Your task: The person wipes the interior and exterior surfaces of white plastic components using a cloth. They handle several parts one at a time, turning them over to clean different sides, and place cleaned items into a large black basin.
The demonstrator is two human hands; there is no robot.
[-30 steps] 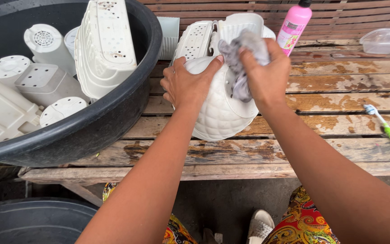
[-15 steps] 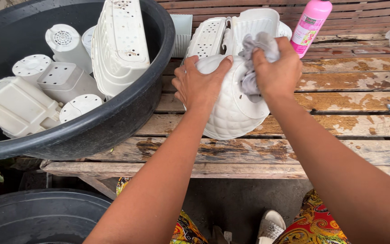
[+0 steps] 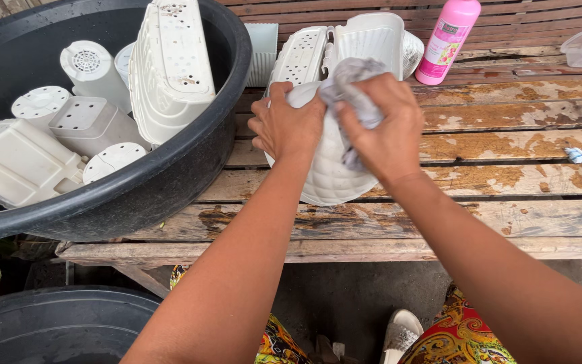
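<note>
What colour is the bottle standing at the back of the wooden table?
Pink bottle with a pink cap, clearest in the head view.

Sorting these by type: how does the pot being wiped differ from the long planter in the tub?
The pot is rounded with a quilted surface; the planter is long, boxy and pierced with holes. The pot lies on the bench, held by the left hand while the right hand presses a cloth to it; the planter leans untouched in the tub. Both are white.

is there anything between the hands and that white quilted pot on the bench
Only the grey cloth. The right hand presses it against the white quilted pot, so cloth lies between that palm and the pot. The left hand grips the pot's rim directly, with nothing visible between them.
</note>
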